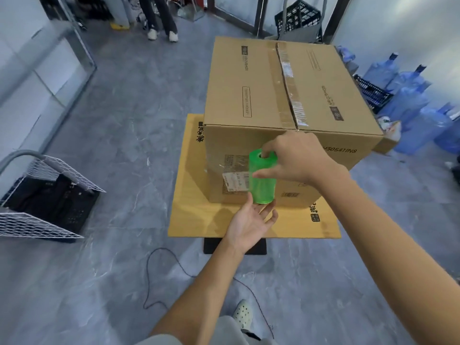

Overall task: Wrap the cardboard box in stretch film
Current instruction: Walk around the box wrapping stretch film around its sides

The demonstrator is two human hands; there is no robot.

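Observation:
A large taped cardboard box [273, 85] stands on a flat yellow cardboard sheet [194, 195] on the floor. A green roll of stretch film [262, 185] is held upright against the box's near face. My right hand [296, 160] grips the roll's top, with fingers hooked into its core. Clear film [224, 168] stretches from the roll leftward across the near face to the box's left corner. My left hand [251, 220] is palm up with fingers spread just under the roll's bottom end; whether it touches the roll I cannot tell.
A white wire basket over a black crate [49, 202] sits on the floor at left. Blue water bottles [410, 100] and black crates stand at right. A person's legs [161, 18] are at the back. A thin black cord [159, 277] lies on the floor near my foot.

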